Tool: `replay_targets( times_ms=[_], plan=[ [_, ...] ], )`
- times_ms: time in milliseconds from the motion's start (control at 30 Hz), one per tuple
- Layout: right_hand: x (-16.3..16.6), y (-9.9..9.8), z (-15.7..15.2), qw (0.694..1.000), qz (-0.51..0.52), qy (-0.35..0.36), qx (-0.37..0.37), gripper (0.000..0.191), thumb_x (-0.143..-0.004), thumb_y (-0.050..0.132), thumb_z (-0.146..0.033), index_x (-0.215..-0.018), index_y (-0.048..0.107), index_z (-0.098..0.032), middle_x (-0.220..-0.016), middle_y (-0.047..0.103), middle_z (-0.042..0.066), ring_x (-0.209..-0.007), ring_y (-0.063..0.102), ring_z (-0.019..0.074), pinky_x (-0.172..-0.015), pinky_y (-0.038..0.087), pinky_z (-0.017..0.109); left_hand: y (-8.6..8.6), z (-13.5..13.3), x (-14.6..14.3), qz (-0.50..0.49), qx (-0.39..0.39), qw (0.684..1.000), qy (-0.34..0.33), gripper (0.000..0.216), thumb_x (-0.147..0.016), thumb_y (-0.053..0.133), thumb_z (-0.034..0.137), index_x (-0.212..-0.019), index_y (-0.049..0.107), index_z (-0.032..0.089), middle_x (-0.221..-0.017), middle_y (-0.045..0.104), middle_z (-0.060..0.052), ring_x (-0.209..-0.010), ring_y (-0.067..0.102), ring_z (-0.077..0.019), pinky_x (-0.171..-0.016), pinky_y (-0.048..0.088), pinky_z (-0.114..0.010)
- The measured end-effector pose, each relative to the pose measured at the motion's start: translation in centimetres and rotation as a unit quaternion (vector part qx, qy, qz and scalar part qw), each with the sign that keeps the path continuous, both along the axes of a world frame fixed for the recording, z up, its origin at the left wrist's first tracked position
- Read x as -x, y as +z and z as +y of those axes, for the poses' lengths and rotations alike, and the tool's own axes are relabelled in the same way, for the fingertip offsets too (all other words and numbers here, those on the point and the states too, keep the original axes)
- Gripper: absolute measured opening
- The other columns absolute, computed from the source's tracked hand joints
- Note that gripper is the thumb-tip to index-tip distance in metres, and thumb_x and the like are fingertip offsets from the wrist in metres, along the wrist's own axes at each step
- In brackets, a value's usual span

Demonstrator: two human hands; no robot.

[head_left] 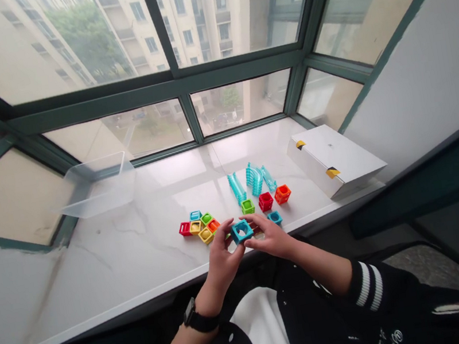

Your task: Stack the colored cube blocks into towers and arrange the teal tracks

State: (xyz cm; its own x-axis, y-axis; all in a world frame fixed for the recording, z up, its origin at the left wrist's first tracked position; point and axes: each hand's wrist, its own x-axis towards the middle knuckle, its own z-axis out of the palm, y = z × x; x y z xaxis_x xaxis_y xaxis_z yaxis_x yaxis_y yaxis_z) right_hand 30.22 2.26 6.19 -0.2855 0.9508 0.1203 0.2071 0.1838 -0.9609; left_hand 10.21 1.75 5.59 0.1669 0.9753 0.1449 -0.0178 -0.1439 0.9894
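Both my hands hold one blue hollow cube [241, 231] just above the front edge of the white marble sill [137, 250]. My left hand [221, 257] pinches its left side and my right hand [271, 238] grips its right side. To the left of the hands lies a cluster of small cubes [199, 228], red, yellow, green, blue and orange. Behind the hands stand a green cube [248, 207], a red cube [265, 201], an orange cube [282, 194] and a small blue cube [275, 217]. Teal ribbed track pieces [252, 180] lie further back.
A clear plastic bin [98, 184] sits at the back left of the sill by the window. A white cardboard box [334, 160] with yellow-black tape lies at the right end. Window frames close off the back.
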Motion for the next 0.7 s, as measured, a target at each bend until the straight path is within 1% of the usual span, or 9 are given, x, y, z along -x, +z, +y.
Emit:
replay_targets(
  times_ms=[100,167,233,300,400,467,567,633,700],
  plan=[
    [-1.0,-0.3,-0.6,1.0,0.004,-0.026,0.003,0.072,-0.083,0.085,-0.044,-0.147,0.054,-0.028,-0.137,0.061,0.01,-0.116,0.068,0.0269,-0.099,0.061,0.045,0.5,0.3,-1.6,0.008,-0.01,1.0,-0.003,0.058,-0.08,0.085,0.029,-0.134,0.066,0.025,-0.134,0.066,-0.011,-0.128,0.063,-0.0325,-0.11,0.056,-0.049],
    [-1.9,-0.5,-1.0,0.999,0.015,-0.046,0.01,0.07,-0.084,0.084,-0.043,-0.147,0.054,-0.03,-0.141,0.06,0.01,-0.118,0.068,0.0268,-0.1,0.061,0.044,0.7,0.5,-3.1,0.014,-0.018,1.0,-0.015,0.053,-0.079,0.084,0.026,-0.129,0.07,0.026,-0.13,0.067,-0.012,-0.127,0.062,-0.034,-0.113,0.052,-0.052],
    [-2.9,-0.5,-1.3,0.997,0.028,-0.069,0.019,0.066,-0.085,0.082,-0.042,-0.145,0.055,-0.03,-0.142,0.061,0.009,-0.119,0.068,0.0268,-0.101,0.061,0.043,0.9,0.7,-4.7,0.027,-0.035,0.998,-0.036,0.048,-0.081,0.079,0.023,-0.129,0.072,0.028,-0.129,0.067,-0.011,-0.128,0.06,-0.0339,-0.117,0.048,-0.054],
    [-4.2,-0.6,-1.6,0.995,0.038,-0.093,0.027,0.062,-0.086,0.08,-0.04,-0.142,0.056,-0.029,-0.141,0.063,0.009,-0.119,0.069,0.0271,-0.102,0.06,0.043,0.8,0.7,-6.2,0.04,-0.056,0.996,-0.059,0.051,-0.085,0.074,0.02,-0.135,0.068,0.029,-0.135,0.064,-0.011,-0.133,0.057,-0.033,-0.121,0.043,-0.054],
    [-6.6,-1.1,-1.8,0.988,0.042,-0.142,0.04,0.062,-0.085,0.079,-0.04,-0.142,0.056,-0.027,-0.141,0.064,0.01,-0.118,0.07,0.0273,-0.102,0.06,0.043,0.2,0.1,-7.8,0.034,-0.063,0.994,-0.086,0.064,-0.087,0.074,0.023,-0.148,0.058,0.029,-0.15,0.055,-0.012,-0.144,0.049,-0.0327,-0.125,0.039,-0.053],
    [-8.4,-1.8,-1.8,0.979,0.039,-0.192,0.051,0.065,-0.084,0.079,-0.041,-0.143,0.054,-0.026,-0.142,0.064,0.012,-0.116,0.071,0.0273,-0.101,0.061,0.043,-1.0,-0.5,-8.5,0.022,-0.04,0.993,-0.109,0.069,-0.088,0.076,0.028,-0.153,0.052,0.029,-0.156,0.049,-0.012,-0.149,0.044,-0.0332,-0.125,0.039,-0.053],
    [-10.7,-3.4,-1.4,0.963,0.025,-0.262,0.064,0.067,-0.082,0.08,-0.045,-0.141,0.055,-0.023,-0.134,0.069,0.012,-0.11,0.073,0.0273,-0.099,0.061,0.044,-3.8,-1.3,-9.3,0.02,0.036,0.989,-0.144,0.071,-0.09,0.075,0.034,-0.155,0.047,0.027,-0.159,0.047,-0.015,-0.15,0.043,-0.0344,-0.123,0.041,-0.055],
    [-11.5,-4.6,-1.0,0.956,0.01,-0.283,0.069,0.063,-0.081,0.08,-0.047,-0.135,0.059,-0.021,-0.125,0.073,0.011,-0.106,0.074,0.0274,-0.099,0.06,0.046,-6.0,-1.4,-9.9,0.024,0.108,0.982,-0.152,0.076,-0.087,0.079,0.037,-0.155,0.047,0.025,-0.16,0.046,-0.018,-0.152,0.042,-0.0371,-0.124,0.039,-0.058],
    [-11.7,-5.8,-0.5,0.955,-0.005,-0.287,0.071,0.059,-0.08,0.08,-0.048,-0.129,0.063,-0.02,-0.122,0.074,0.011,-0.105,0.074,0.0279,-0.098,0.06,0.047,-8.0,-1.2,-10.4,0.018,0.168,0.974,-0.151,0.083,-0.082,0.084,0.039,-0.154,0.047,0.022,-0.161,0.045,-0.021,-0.155,0.037,-0.0397,-0.126,0.034,-0.06]
  ],
)
